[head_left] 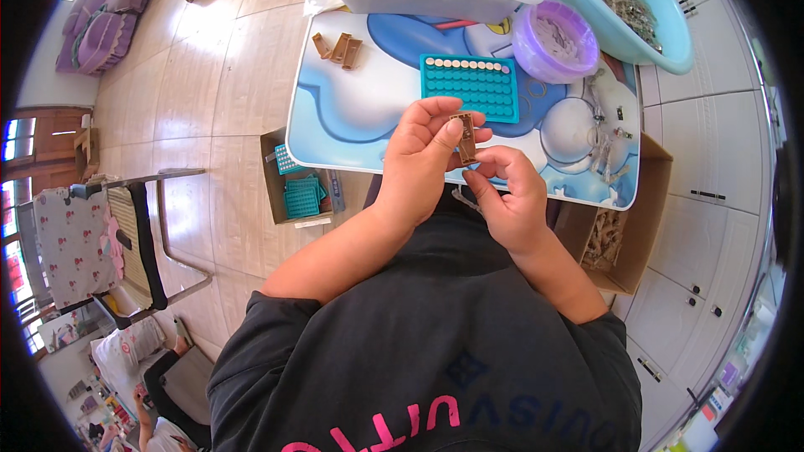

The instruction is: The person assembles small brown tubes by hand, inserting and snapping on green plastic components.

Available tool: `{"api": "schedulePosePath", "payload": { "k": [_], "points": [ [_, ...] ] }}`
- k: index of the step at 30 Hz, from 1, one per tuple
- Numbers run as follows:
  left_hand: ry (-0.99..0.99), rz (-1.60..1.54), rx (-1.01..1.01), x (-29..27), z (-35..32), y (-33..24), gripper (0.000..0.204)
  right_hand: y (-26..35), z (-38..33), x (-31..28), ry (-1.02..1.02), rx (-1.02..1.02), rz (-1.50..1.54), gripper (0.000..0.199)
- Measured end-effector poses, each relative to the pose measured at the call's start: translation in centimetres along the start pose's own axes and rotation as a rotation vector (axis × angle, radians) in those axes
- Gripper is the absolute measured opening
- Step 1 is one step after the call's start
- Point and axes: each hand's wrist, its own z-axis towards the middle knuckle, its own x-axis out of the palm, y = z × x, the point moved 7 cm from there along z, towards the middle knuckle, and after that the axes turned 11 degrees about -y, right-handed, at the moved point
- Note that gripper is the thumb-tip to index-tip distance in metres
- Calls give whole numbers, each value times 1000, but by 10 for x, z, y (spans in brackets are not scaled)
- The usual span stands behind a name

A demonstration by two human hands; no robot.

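Watching remotely, I see the left hand (425, 146) gripping the brown piece (466, 142) over the near edge of the table (335, 121), the right hand (512, 198) half-pinched beneath, contents unclear: seemingly fine two-handed work, next needing steady left support.

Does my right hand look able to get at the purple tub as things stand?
Likely yes: the left hand holds the brown piece, the purple tub is uncovered, and nothing tall seems to stand between it and the right hand.
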Motion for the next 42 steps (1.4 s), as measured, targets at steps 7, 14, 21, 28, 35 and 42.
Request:
{"api": "schedulePosePath", "payload": {
  "k": [7,14,21,28,35,42],
  "points": [
    [-28,44,-57,-2,-2,3,20,20,6,1,30,-253,-139,23],
    [-76,31,-140,-11,1,13,17,15,11,-1,66,-207,-131,22],
    [-42,46,-119,-15,11,22,19,5,17,1,83,-282,-205,21],
    [1,18,-168,-16,17,31,21,-9,35,2,-19,-157,-150,13],
    [-4,-33,-364,-26,20,38,23,-32,65,5,74,-50,-198,12],
    [-8,-48,-372,-30,28,37,26,-52,96,1,-36,-360,-790,17]
  ]
}}
